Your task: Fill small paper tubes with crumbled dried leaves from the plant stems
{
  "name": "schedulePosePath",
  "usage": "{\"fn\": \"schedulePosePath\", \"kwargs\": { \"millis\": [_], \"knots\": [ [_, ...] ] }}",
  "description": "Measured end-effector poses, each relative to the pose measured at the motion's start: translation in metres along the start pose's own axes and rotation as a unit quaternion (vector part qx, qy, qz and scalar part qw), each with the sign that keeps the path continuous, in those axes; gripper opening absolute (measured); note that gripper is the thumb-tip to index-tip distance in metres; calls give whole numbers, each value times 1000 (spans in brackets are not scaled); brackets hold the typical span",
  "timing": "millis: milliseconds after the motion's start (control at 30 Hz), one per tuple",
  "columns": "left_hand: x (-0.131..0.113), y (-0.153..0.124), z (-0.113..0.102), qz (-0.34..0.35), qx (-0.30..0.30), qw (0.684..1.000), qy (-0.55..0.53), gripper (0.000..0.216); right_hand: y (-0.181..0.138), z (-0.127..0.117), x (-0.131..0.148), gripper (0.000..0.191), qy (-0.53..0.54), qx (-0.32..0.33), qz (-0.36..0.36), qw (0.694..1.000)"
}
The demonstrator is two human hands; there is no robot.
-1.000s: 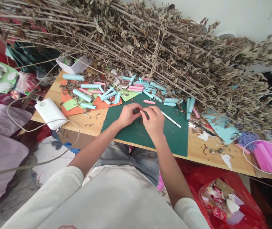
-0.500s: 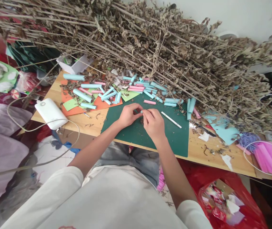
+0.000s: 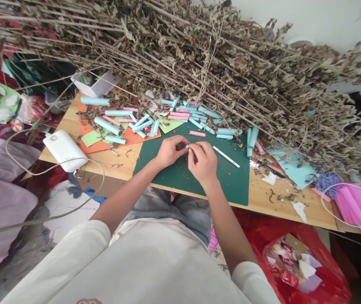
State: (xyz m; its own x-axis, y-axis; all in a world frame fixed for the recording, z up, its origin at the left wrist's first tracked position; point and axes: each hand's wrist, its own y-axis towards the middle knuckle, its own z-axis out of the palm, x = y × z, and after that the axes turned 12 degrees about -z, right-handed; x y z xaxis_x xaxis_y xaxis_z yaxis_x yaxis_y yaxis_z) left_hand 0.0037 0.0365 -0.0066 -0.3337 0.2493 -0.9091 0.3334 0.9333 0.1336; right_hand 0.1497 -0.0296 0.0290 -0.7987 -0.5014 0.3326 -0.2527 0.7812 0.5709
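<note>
My left hand (image 3: 170,150) and my right hand (image 3: 203,162) meet fingertip to fingertip over the green cutting mat (image 3: 164,175). Pinched between them is a small light-blue paper piece (image 3: 187,146), mostly covered by the fingers; its full shape cannot be made out. Just beyond the hands lies a pink paper roll (image 3: 197,134). To the right of my right hand, a slim white stick (image 3: 226,156) rests slantwise on the mat. Several blue paper rolls (image 3: 227,131) lie along the mat's far edge.
Dried leafy stalks (image 3: 180,55) spread across the back. Orange paper (image 3: 93,147) and a white power bank (image 3: 65,150) with a cable are on the left. Rightward are a black pen-like tool (image 3: 273,170), purple shredded strands (image 3: 327,183) and pink paper (image 3: 353,204). A red bag (image 3: 329,266) of scraps sits below.
The view has shifted slightly. Both hands stay together over the mat, still pinching the small blue paper piece, with the right hand's fingers moved a little.
</note>
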Motion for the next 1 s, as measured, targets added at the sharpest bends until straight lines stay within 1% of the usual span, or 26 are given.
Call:
{"fn": "schedulePosePath", "kwargs": {
  "millis": [33,100,167,200,267,300,333,400,433,467,500,533,600,633,667,700,767,800,867,933,1000],
  "knots": [
    [0,0,0,0,1,1000,2,12,0,-2,-1,21,-13,16,-7,1000],
    [1,0,1,-3,0,1000,2,18,-2,-9,-7,24,-19,19,6,1000],
    [2,0,1,-8,-2,1000,-2,23,-5,-20,-20,26,-33,-2,62,998],
    [2,0,1,-10,-2,1000,-5,25,-7,-26,-28,25,-62,-6,99,993],
    [2,0,1,-11,-1,1000,-8,26,-14,-37,-46,23,-144,32,176,973],
    [1,0,1,-11,0,1000,-9,26,-18,-42,-54,24,-170,64,201,963],
    [1,0,1,-11,0,1000,-11,27,-22,-46,-61,26,-183,104,212,954],
    [0,0,1,-12,-1,1000,-12,27,-28,-52,-71,29,-195,171,212,942],
    [-1,0,1,-11,-2,1000,-13,28,-29,-54,-72,30,-194,188,204,941],
    [-1,0,1,-11,-3,1000,-13,28,-29,-56,-72,30,-191,187,196,943],
    [-2,0,1,-10,-4,1000,-14,28,-28,-58,-70,29,-182,170,187,950],
    [-2,0,1,-10,-5,1000,-14,28,-25,-60,-66,27,-165,135,179,960],
    [-2,0,1,-10,-5,1000,-14,29,-17,-65,-53,20,-96,35,170,980],
    [-1,0,1,-11,-4,1000,-14,29,-11,-66,-44,15,-46,-27,174,983],
    [-1,0,1,-12,-4,1000,-12,29,-5,-67,-35,13,18,-83,181,980],
    [-1,0,1,-13,-4,1000,-11,29,1,-66,-26,14,80,-138,185,970],
    [-1,0,1,-13,-5,1000,-7,28,10,-61,-11,18,179,-197,181,947],
    [-1,0,0,-13,-6,1000,-5,28,14,-58,-5,20,210,-214,182,937],
    [-1,0,0,-12,-5,1000,-3,27,17,-50,1,22,239,-226,191,925],
    [-2,0,0,-12,-1,1000,-5,27,17,-43,3,23,237,-229,201,922],
    [-2,0,0,-11,2,1000,-9,27,15,-39,2,23,222,-230,201,926]
  ]
}}
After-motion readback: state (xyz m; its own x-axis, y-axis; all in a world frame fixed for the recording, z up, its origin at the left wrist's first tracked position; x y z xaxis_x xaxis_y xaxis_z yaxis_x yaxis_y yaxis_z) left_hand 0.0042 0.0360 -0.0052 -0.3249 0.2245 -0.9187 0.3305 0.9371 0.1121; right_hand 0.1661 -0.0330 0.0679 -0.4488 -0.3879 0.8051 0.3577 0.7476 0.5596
